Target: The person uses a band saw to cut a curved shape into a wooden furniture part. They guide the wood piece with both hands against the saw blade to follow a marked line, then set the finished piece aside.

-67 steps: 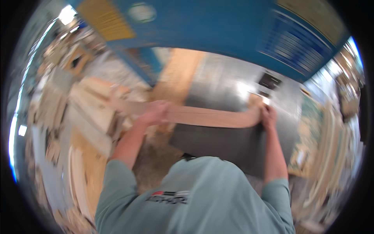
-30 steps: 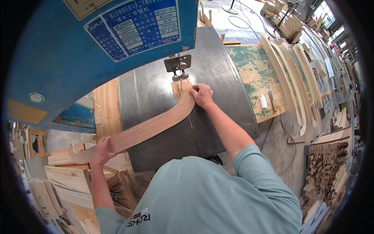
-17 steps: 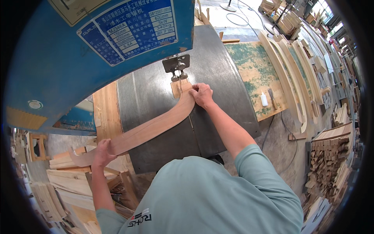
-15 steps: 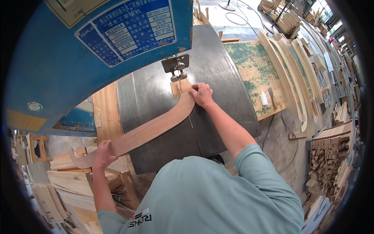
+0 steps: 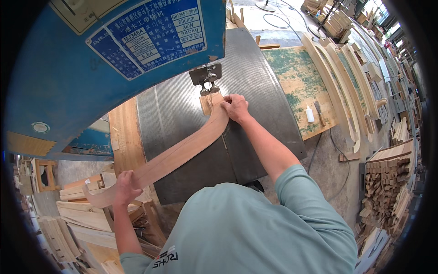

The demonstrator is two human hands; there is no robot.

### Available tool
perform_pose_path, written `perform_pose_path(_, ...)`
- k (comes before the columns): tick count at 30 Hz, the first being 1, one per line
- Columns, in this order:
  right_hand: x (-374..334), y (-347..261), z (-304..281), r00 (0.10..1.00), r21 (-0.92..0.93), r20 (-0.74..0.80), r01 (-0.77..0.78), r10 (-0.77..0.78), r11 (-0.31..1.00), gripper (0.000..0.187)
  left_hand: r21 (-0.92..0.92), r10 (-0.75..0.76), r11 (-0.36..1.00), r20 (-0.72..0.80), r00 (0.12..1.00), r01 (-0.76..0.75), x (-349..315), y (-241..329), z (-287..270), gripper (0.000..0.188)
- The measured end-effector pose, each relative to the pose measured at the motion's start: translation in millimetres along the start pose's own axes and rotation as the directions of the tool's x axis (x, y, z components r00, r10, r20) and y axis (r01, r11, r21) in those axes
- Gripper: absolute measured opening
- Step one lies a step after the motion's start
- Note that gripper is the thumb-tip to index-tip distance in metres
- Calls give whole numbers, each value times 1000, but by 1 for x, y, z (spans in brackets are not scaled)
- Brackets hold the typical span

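Note:
A long curved wooden board (image 5: 175,153) lies slantwise over the grey ribbed metal table (image 5: 255,82) of a blue bandsaw (image 5: 68,86). Its far end touches the blade area below the saw's guide rollers (image 5: 210,87), where a small pale wood piece (image 5: 205,105) sits beside it. My right hand (image 5: 236,108) grips the board's far end, thumb on top, close to the blade. Near the board's other end, which juts past the table's left edge, my left hand (image 5: 127,188) is wrapped round it. The fingers under the board are hidden.
Right of the saw, a worn green-and-wood panel (image 5: 296,73) carries a white bottle (image 5: 310,114) and a flat-bladed tool (image 5: 319,114). Curved wooden parts (image 5: 335,86) lie beyond it. Stacked wood strips (image 5: 388,187) stand at right, and timber pieces (image 5: 84,214) at lower left.
My left hand and the board's near end have swung slightly down and to the right. My right hand stays at almost the same spot by the blade.

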State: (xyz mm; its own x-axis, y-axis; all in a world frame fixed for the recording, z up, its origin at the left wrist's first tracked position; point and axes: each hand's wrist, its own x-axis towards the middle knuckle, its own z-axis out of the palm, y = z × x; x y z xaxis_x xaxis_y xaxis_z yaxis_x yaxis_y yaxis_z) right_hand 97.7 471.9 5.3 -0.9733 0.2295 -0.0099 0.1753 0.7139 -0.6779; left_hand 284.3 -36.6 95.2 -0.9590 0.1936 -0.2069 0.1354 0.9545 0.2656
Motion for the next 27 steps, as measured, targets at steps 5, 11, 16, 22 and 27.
perform_pose_path(5, 4, 2, 1, 999, 29, 47, -25, 24, 999, 27, -18, -30, 999, 21, 999, 31, -7, 3, 6, 84)
perform_pose_path(11, 7, 4, 3, 999, 19, 33, 3, -4, 1000, 27, -20, -48, 999, 10, 999, 48, -16, 5, 18, 83)
perform_pose_path(16, 11, 2, 3, 999, 41, 48, -17, 15, 999, 26, -35, -68, 997, 15, 998, 69, -19, 13, 20, 83)
perform_pose_path(22, 12, 0, 3, 999, 43, 49, -8, 6, 999, 26, -24, -88, 996, 5, 996, 88, -25, 17, 26, 84)
perform_pose_path(27, 16, 0, 3, 998, 50, 66, -24, 21, 998, 26, -35, -95, 995, -10, 995, 94, -29, 19, 32, 86)
